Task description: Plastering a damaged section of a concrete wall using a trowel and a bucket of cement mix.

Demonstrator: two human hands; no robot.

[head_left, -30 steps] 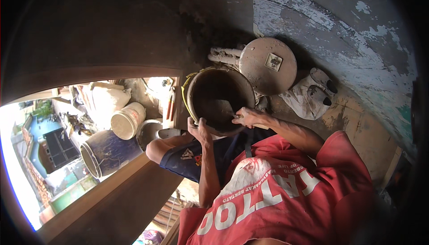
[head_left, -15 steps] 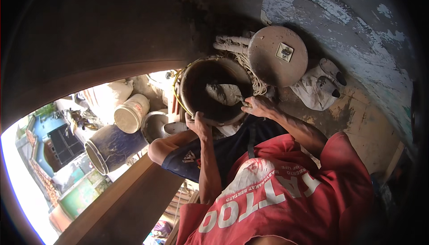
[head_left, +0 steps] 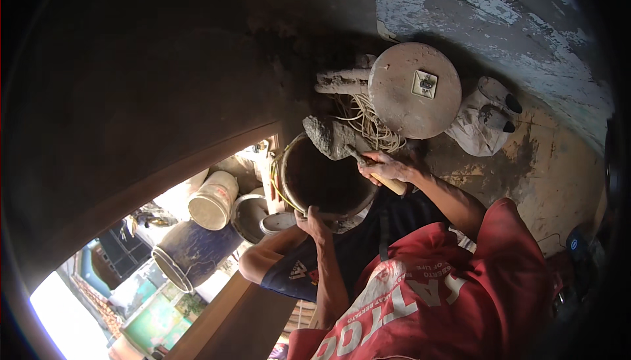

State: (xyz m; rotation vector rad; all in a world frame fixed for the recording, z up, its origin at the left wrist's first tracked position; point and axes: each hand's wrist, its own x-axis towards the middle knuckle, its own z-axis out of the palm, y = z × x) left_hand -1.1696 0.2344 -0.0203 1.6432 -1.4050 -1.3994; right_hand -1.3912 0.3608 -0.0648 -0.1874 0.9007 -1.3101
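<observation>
My right hand (head_left: 386, 167) is closed round the wooden handle of a trowel (head_left: 394, 184). A thick grey lump of wet mortar (head_left: 321, 136) covers the blade, which is held above the far rim of a dark-mouthed bucket (head_left: 286, 186). At the bucket's near left rim, my left hand (head_left: 315, 223) grips the edge, thumb on top. The bucket stands between my bent legs, its inside in shadow, so I cannot tell how much it holds.
A round dusty disc (head_left: 401, 100) with a square fitting lies beyond my right hand, beside coiled cord (head_left: 368, 123). A white sack (head_left: 480, 133) sits by the peeling wall. Leftward are a pale bucket (head_left: 213, 203), a blue drum (head_left: 196, 251) and a wooden beam (head_left: 213, 307).
The trowel has risen out of the bucket to above its far rim, now heaped with mortar. My left hand stays on the rim. The whole view has shifted slightly.
</observation>
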